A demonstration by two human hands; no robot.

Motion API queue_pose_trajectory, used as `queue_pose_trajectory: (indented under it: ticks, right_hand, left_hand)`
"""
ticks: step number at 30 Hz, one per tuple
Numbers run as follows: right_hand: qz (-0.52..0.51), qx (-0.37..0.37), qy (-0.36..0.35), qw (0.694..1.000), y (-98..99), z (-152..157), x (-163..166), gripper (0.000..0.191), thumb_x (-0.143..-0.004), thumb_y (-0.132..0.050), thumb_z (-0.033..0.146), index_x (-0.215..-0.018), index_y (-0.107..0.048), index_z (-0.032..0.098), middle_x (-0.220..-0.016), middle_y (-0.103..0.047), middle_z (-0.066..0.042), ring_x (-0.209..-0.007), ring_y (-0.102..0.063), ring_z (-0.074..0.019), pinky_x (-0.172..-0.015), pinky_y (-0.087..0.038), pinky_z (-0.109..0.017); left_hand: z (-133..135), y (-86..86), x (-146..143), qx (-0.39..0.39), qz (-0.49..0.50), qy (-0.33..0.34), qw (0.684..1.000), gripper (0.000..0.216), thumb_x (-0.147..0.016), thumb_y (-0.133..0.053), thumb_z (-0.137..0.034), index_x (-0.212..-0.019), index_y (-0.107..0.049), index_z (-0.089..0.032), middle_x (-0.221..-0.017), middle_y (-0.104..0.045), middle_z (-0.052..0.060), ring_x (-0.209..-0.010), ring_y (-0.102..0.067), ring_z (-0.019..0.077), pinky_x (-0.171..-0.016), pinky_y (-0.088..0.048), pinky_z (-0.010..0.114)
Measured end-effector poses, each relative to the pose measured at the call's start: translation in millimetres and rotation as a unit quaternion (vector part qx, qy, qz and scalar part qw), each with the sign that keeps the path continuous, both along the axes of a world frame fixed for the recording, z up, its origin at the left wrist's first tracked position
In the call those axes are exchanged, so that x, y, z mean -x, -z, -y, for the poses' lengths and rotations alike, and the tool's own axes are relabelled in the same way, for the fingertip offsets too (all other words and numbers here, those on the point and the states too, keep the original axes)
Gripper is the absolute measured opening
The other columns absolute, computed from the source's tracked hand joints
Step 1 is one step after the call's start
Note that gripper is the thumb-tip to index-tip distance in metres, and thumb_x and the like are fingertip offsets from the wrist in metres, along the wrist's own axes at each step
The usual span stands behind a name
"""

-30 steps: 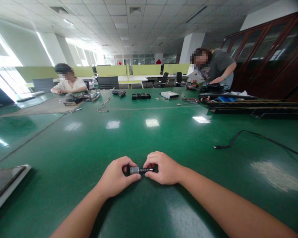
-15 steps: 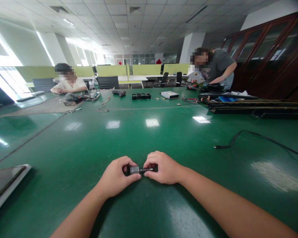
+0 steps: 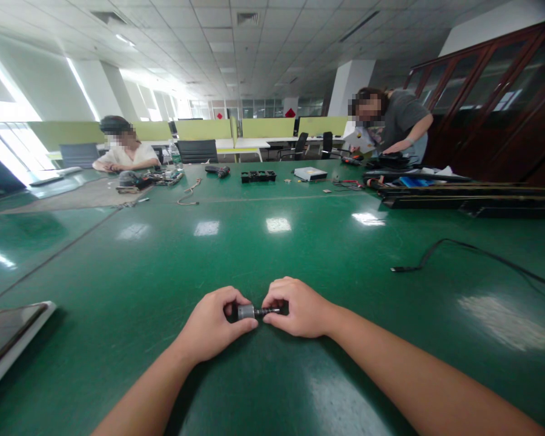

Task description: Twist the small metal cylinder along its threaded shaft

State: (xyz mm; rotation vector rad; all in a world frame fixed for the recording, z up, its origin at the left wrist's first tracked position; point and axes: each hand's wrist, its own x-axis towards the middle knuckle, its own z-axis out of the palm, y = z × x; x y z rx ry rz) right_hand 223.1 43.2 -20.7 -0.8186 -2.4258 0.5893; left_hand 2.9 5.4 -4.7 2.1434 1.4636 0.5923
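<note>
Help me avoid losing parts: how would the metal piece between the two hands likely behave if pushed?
The metal piece would probably roll, since its grey body looks round. Its metallic look suggests it is stiff and perhaps heavy for its size. It may also slide, as the green table is glossy.

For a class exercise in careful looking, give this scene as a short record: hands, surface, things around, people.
Left hand: holds gray cylinder
Right hand: curled about dark shaft; contact unclear
Surface: green table
Near right: black cable
Near left: flat device, cut by frame
Far side: drill-like tool, pale box
People: seated person, leaning person
</note>
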Motion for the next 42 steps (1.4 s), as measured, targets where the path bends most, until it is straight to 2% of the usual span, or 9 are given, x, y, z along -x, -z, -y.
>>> queue_pose_trajectory:
  ticks: [26,38,42]
  right_hand:
    - [0.010,-0.007,0.005,1.000,0.4,-4,-8,0.008,-0.068,-0.073,0.016,-0.069,-0.066,0.017,-0.066,-0.062,0.001,-0.065,-0.056,-0.0138,-0.068,-0.042,-0.028]
    - [-0.002,0.063,0.011,0.998,0.5,-14,-26,0.003,-0.067,-0.069,0.014,-0.070,-0.068,0.015,-0.067,-0.060,0.000,-0.061,-0.055,-0.0123,-0.058,-0.042,-0.023]
    - [0.009,0.059,-0.006,0.998,1.0,-13,-26,0.003,-0.068,-0.070,0.015,-0.070,-0.069,0.016,-0.066,-0.061,0.001,-0.061,-0.055,-0.0125,-0.060,-0.043,-0.024]
  left_hand:
    - [1,-0.3,1,-0.001,0.006,-0.001,1.000,0.019,-0.074,-0.073,-0.037,-0.084,-0.070,-0.021,-0.076,-0.063,-0.001,-0.070,-0.055,0.0167,-0.064,-0.039,0.025]
    - [3,-0.7,3,0.001,0.002,-0.003,1.000,0.023,-0.074,-0.072,-0.041,-0.084,-0.068,-0.021,-0.077,-0.063,0.000,-0.070,-0.055,0.0168,-0.064,-0.039,0.026]
    - [3,-1.1,2,0.005,0.002,-0.005,1.000,0.023,-0.074,-0.073,-0.041,-0.084,-0.069,-0.020,-0.077,-0.064,0.000,-0.069,-0.055,0.0167,-0.064,-0.039,0.026]
